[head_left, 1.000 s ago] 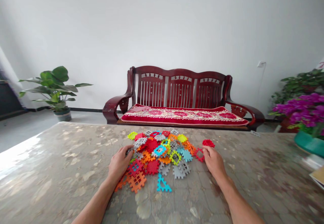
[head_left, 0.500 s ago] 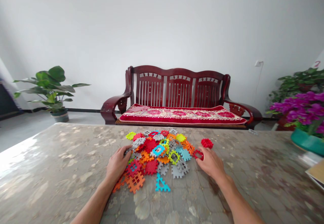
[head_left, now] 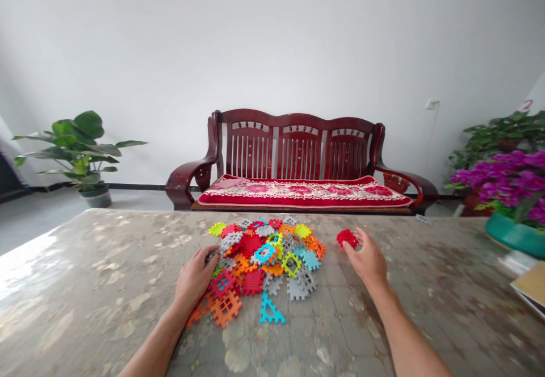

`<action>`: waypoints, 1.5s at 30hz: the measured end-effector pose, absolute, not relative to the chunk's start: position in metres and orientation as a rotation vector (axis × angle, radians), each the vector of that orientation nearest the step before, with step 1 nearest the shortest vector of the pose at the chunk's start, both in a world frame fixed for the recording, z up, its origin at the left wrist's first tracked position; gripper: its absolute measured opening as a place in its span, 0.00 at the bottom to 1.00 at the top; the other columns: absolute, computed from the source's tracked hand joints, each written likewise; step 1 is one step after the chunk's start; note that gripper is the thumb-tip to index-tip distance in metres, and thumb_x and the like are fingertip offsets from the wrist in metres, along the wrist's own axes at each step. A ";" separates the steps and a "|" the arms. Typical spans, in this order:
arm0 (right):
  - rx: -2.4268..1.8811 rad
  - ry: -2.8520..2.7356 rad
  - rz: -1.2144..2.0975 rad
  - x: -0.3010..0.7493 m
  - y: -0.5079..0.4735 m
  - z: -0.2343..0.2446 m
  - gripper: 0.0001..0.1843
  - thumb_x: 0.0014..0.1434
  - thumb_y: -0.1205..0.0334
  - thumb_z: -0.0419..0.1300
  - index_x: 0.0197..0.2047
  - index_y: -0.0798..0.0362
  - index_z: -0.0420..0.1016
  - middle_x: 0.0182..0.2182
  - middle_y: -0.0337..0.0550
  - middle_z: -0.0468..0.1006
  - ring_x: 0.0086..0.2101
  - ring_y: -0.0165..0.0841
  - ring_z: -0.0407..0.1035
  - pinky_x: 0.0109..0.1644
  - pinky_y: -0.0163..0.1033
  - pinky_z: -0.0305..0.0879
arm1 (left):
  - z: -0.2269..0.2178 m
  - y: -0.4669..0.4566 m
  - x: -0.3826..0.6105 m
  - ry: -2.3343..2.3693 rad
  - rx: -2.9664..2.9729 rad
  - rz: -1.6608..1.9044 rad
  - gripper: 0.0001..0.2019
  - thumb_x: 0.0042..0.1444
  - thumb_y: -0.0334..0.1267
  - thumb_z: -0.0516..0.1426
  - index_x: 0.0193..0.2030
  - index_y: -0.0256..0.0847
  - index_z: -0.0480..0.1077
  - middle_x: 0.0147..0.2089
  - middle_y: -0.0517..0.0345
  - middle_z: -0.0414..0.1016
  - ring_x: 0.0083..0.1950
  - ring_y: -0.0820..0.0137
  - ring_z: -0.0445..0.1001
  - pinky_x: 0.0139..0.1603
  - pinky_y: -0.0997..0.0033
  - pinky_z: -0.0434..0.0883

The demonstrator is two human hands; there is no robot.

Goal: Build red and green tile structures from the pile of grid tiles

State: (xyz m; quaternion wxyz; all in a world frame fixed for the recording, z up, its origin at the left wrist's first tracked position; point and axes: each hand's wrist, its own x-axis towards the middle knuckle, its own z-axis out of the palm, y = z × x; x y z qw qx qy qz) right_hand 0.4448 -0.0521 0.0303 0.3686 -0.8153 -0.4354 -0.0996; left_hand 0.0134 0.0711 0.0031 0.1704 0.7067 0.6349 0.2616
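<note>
A heap of flat, toothed plastic pieces (head_left: 266, 252) in red, orange, grey, blue and yellow-green lies on the marbled table (head_left: 106, 286). My left hand (head_left: 193, 277) rests on the heap's left edge with its fingers curled over grey pieces. To the right of the heap, my right hand (head_left: 368, 260) reaches a small separate stack of red pieces (head_left: 347, 237), with thumb and fingers closed round it. A blue triangle piece (head_left: 269, 310) and an orange grid piece (head_left: 225, 309) lie at the heap's near edge.
A dark wooden bench (head_left: 298, 155) with a red cushion stands behind the table. A leafy potted plant (head_left: 83, 150) is on the floor at left. A teal pot of purple flowers (head_left: 511, 195) and a book corner (head_left: 530, 286) sit at the table's right edge.
My right hand took the red frame piece from the heap's right edge and moved up and right to the separate red stack. My left hand stayed put.
</note>
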 end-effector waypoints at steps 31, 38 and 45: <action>-2.513 -0.994 -0.185 0.448 -0.036 0.022 0.47 0.53 0.41 0.58 0.70 0.55 0.53 0.50 0.56 0.77 0.51 0.52 0.69 0.51 0.50 0.65 | 0.003 0.073 0.012 1.798 2.024 0.756 0.22 0.60 0.49 0.46 0.55 0.47 0.72 0.56 0.53 0.76 0.55 0.59 0.75 0.56 0.63 0.68; -2.545 -1.017 -0.223 0.450 -0.034 0.018 0.44 0.55 0.45 0.56 0.69 0.59 0.53 0.47 0.59 0.78 0.49 0.52 0.71 0.50 0.51 0.65 | 0.004 0.072 0.013 1.805 2.030 0.777 0.21 0.60 0.49 0.47 0.53 0.48 0.73 0.54 0.54 0.77 0.54 0.60 0.76 0.53 0.64 0.70; -2.539 -1.039 -0.295 0.452 -0.033 0.015 0.40 0.56 0.47 0.56 0.66 0.60 0.57 0.45 0.59 0.79 0.46 0.50 0.72 0.49 0.50 0.66 | 0.003 0.072 0.013 1.808 2.024 0.791 0.20 0.60 0.49 0.47 0.52 0.48 0.74 0.53 0.54 0.78 0.53 0.60 0.76 0.53 0.65 0.70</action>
